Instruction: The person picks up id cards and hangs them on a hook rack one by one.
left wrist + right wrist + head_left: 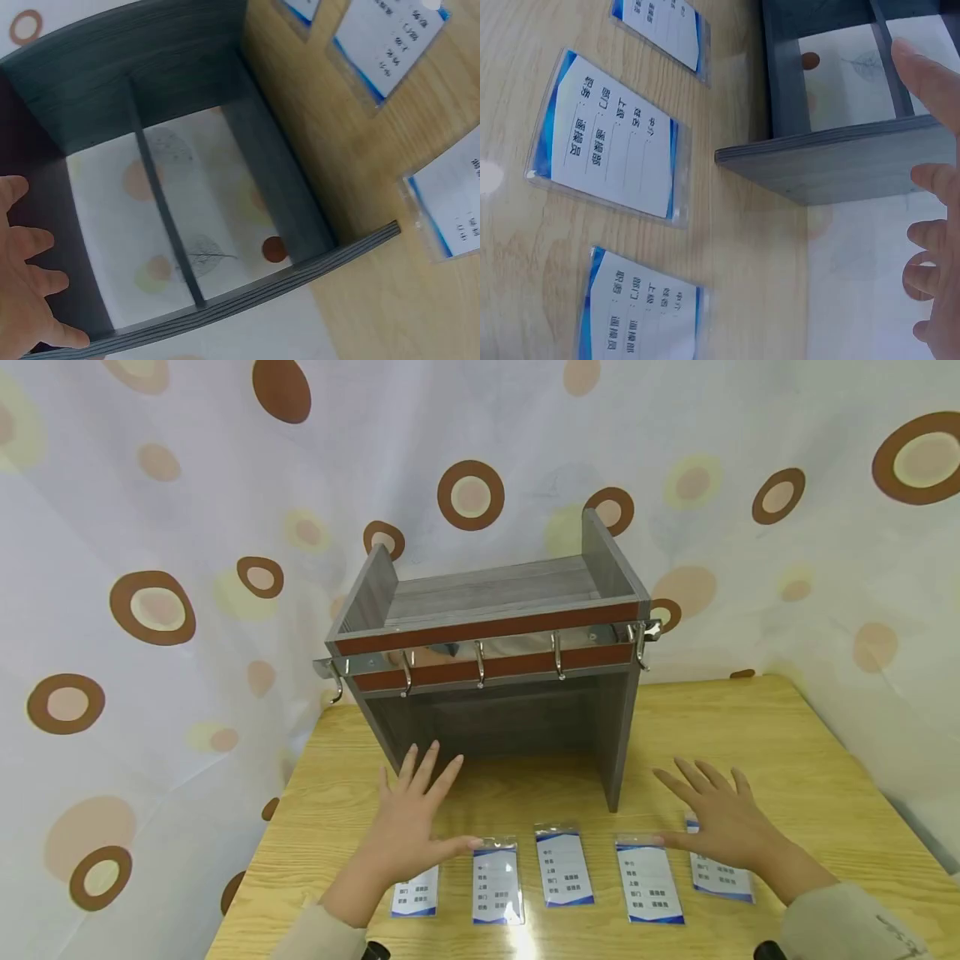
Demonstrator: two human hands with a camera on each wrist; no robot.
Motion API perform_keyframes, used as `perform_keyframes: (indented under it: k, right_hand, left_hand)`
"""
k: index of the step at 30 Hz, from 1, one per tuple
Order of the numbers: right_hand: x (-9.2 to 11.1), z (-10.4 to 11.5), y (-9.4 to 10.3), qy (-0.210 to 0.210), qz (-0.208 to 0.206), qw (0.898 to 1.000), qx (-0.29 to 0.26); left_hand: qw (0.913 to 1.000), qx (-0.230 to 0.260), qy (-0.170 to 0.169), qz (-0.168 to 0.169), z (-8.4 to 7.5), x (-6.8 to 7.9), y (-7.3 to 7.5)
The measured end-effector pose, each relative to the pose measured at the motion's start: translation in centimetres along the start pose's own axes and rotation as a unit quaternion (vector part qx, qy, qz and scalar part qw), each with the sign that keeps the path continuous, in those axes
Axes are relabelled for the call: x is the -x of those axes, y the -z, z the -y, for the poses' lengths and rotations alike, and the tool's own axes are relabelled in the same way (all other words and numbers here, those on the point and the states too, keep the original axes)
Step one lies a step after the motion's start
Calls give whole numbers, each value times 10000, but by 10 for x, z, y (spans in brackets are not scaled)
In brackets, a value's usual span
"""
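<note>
My left hand hovers with spread fingers before the lower left of a grey wooden shelf unit, holding nothing. It partly covers the leftmost name badge. Over the badges on the right is my right hand, also bare and spread, its thumb overlapping the top of one badge. Behind its palm lies the rightmost badge, partly hidden. Between the hands lie two more badges, one nearer the left and one nearer the middle. All are clear sleeves with white, blue-edged printed cards.
A shiny rail with several metal hooks runs across the unit's front and juts past both sides. The unit stands at the back of a light wooden table. White cloth with brown ring patterns hangs behind and beside it.
</note>
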State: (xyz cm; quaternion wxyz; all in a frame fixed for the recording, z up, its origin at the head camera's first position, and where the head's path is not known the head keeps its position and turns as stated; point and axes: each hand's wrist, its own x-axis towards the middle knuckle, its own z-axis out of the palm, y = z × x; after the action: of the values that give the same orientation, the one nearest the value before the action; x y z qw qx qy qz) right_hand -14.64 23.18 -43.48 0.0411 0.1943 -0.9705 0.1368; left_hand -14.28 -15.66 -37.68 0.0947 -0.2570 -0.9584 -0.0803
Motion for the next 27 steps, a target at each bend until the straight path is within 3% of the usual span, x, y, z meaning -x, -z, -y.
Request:
perform_keyframes:
  k: [9, 17, 27]
  right_hand:
    - [3, -18, -13, -144, -28, 9993, -352]
    - [7, -33, -24, -351, 157, 9967, -709]
    - [12, -47, -40, -790, 471, 9824, -1626]
  left_hand:
    - [9983, 37, -301, -504, -2, 4, 27]
    - [9907, 264, -727, -1118, 1, 2, 48]
    - [9782, 270, -1016, -1790, 9, -4, 70]
